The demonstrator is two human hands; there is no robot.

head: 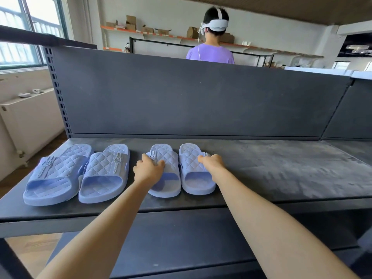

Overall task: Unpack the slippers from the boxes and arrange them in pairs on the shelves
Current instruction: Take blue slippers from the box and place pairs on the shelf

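The left hand [149,168] is curling over the strap of a small periwinkle-blue quilted rubber slipper with a bunny badge [171,161]. The thumb is lying on the strap's outer side by the badge and the fingers are bending across its top, so the hand is gripping the strap rather than resting flat on it.

Just right of that grip, the right hand [211,162] is clutching the strap of the matching small periwinkle-blue slipper [192,168]. Its fingers are hooking over the strap's outer edge, though I cannot tell how far they are reaching underneath.

Both slippers are sitting flat on the dark grey metal shelf [281,174], lying side by side between the two hands and almost touching.

Left of the left hand's grip, near it but apart, a larger periwinkle-blue quilted slipper [104,174] is lying beside its larger twin [58,174], and these two are touching along their inner edges.

Beyond both grips the dark grey back panel [181,101] is rising from the shelf. Behind it another person in a purple T-shirt and white headset [210,53] is standing with their back turned. Below the forearms, a lower dark shelf [181,238] is showing.
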